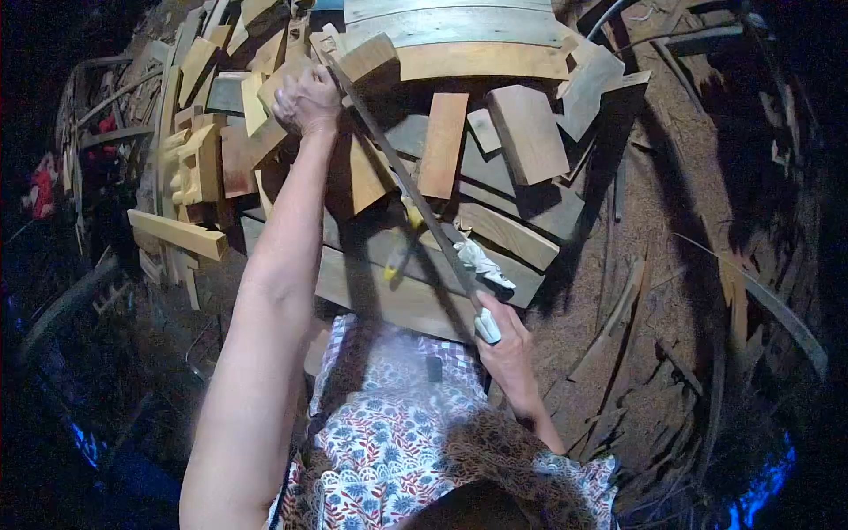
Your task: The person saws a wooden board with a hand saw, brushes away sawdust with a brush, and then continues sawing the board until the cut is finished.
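Note:
A long, narrow dark strip [389, 146], too indistinct to tell metal from wood, slants across the bench in front of me. My left hand [309, 99] is closed in a fist at its far end, arm stretched out. Close to my body, my right hand [505, 340] grips the near end, where a pale wrapping [487, 326] shows by the fingers. A crumpled white piece of cloth or plastic [484, 265] lies beside the strip. Under it are small yellow objects [391, 272], blurred. A flat wooden block [443, 144] lies to the right of the strip.
Wood offcuts surround the work area, including a thick block [528, 134] and a carved yellowish piece [196, 168]. A curved slatted wooden panel [455, 26] stands at the back. A loose batten [177, 233] juts out at left. Sawdust and scraps cover the ground [680, 203] at right.

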The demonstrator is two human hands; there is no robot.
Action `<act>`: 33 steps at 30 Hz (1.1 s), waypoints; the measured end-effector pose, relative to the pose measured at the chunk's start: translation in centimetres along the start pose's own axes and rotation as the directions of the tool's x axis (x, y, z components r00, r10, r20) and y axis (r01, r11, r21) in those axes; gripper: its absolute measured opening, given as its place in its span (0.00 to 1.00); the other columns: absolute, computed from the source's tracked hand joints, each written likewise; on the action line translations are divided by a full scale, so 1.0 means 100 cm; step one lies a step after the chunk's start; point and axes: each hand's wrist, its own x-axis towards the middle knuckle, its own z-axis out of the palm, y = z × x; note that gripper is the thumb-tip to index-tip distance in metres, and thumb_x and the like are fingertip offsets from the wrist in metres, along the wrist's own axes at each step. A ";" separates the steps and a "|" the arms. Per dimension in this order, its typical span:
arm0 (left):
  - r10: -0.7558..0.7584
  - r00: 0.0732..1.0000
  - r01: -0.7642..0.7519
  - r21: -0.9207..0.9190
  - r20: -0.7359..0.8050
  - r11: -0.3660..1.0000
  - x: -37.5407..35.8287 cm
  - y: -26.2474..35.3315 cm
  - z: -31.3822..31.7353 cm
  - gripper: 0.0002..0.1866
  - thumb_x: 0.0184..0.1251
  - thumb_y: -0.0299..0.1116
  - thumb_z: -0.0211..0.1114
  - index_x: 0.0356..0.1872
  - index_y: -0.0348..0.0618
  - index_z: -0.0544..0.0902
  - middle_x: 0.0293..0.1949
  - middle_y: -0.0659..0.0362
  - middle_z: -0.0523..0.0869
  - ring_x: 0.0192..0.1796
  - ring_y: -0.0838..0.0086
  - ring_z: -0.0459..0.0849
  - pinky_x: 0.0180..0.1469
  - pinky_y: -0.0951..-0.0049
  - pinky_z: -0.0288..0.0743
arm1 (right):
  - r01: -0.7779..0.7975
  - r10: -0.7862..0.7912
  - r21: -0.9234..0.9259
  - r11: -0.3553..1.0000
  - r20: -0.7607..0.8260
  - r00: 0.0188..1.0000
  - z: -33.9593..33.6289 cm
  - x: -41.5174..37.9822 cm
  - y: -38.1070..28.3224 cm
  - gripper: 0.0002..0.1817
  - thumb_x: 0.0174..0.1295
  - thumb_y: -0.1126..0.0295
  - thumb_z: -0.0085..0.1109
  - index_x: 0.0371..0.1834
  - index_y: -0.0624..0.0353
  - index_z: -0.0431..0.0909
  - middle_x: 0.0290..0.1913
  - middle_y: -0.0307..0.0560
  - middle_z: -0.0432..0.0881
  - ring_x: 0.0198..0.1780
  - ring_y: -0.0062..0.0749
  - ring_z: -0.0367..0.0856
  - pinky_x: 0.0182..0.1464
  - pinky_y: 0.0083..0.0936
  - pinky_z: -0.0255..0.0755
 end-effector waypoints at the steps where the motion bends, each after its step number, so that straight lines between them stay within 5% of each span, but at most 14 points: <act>1: -0.002 1.000 0.002 0.011 -0.009 1.000 -0.001 -0.002 0.002 0.18 0.59 0.49 0.51 0.23 0.52 0.84 0.28 0.53 0.80 0.34 0.57 0.77 0.36 0.57 0.65 | -0.004 0.004 0.008 1.000 0.002 1.000 0.000 -0.001 0.003 0.29 0.46 0.80 0.61 0.55 0.49 0.72 0.47 0.52 0.78 0.47 0.48 0.79 0.47 0.33 0.74; 3: 0.003 1.000 -0.003 0.000 0.000 1.000 -0.001 0.001 -0.002 0.18 0.58 0.49 0.51 0.22 0.52 0.84 0.28 0.52 0.80 0.33 0.57 0.77 0.36 0.57 0.65 | 0.072 -0.072 -0.002 0.997 -0.047 0.996 0.000 -0.002 0.011 0.29 0.45 0.76 0.63 0.56 0.46 0.72 0.38 0.50 0.77 0.38 0.49 0.79 0.39 0.37 0.74; 7: 0.013 0.999 -0.015 -0.046 -0.051 0.999 -0.001 -0.001 0.000 0.17 0.57 0.48 0.52 0.22 0.51 0.84 0.28 0.52 0.80 0.34 0.55 0.77 0.35 0.56 0.66 | 0.084 -0.083 0.017 0.996 -0.042 0.996 -0.006 -0.003 0.009 0.29 0.46 0.77 0.62 0.56 0.47 0.72 0.38 0.51 0.76 0.38 0.50 0.78 0.40 0.37 0.74; 9: 0.007 0.999 -0.009 -0.053 -0.046 0.999 -0.001 0.001 -0.003 0.17 0.57 0.48 0.52 0.23 0.50 0.84 0.28 0.52 0.80 0.34 0.55 0.77 0.36 0.55 0.66 | -0.040 0.039 0.010 0.999 0.064 0.997 -0.010 0.000 0.006 0.27 0.47 0.79 0.59 0.55 0.51 0.71 0.49 0.53 0.78 0.49 0.48 0.78 0.49 0.33 0.73; 13: 0.003 1.000 -0.005 -0.079 -0.024 0.997 -0.001 0.003 -0.010 0.18 0.56 0.49 0.52 0.24 0.49 0.84 0.28 0.52 0.80 0.35 0.54 0.77 0.37 0.55 0.66 | -0.014 0.010 0.057 0.998 0.077 0.997 -0.009 0.012 0.013 0.28 0.48 0.80 0.58 0.56 0.51 0.71 0.50 0.53 0.78 0.51 0.47 0.78 0.51 0.33 0.72; 15: 0.021 0.999 -0.023 -0.065 -0.035 0.998 -0.002 0.001 -0.009 0.17 0.56 0.49 0.53 0.23 0.49 0.84 0.28 0.52 0.80 0.35 0.54 0.77 0.37 0.54 0.66 | 0.115 -0.116 0.084 0.990 0.014 0.993 -0.006 0.028 0.017 0.29 0.49 0.77 0.60 0.57 0.49 0.70 0.44 0.54 0.78 0.44 0.50 0.78 0.44 0.37 0.74; 21: 0.020 1.000 -0.019 -0.004 0.018 1.000 0.000 0.002 -0.010 0.16 0.55 0.47 0.54 0.23 0.50 0.84 0.27 0.53 0.79 0.34 0.56 0.77 0.36 0.54 0.66 | 0.229 -0.230 0.187 0.955 -0.014 0.973 0.018 0.087 -0.004 0.30 0.48 0.79 0.59 0.58 0.51 0.68 0.47 0.57 0.78 0.48 0.54 0.77 0.49 0.39 0.72; 29: 0.043 0.999 -0.044 -0.048 -0.015 0.998 -0.001 0.005 -0.014 0.15 0.55 0.45 0.54 0.22 0.50 0.83 0.28 0.53 0.78 0.33 0.57 0.76 0.33 0.55 0.65 | 0.126 -0.127 0.077 0.989 0.008 0.992 0.034 0.074 -0.001 0.30 0.49 0.78 0.59 0.58 0.50 0.68 0.49 0.56 0.77 0.51 0.53 0.76 0.52 0.39 0.71; 33: 0.053 0.997 -0.058 -0.080 -0.059 0.995 -0.001 0.003 -0.018 0.15 0.55 0.45 0.53 0.22 0.50 0.83 0.27 0.54 0.77 0.33 0.58 0.75 0.35 0.56 0.65 | 0.091 -0.108 0.188 0.978 0.082 0.991 0.036 0.087 0.005 0.26 0.51 0.78 0.57 0.56 0.52 0.69 0.48 0.58 0.78 0.50 0.53 0.76 0.51 0.38 0.71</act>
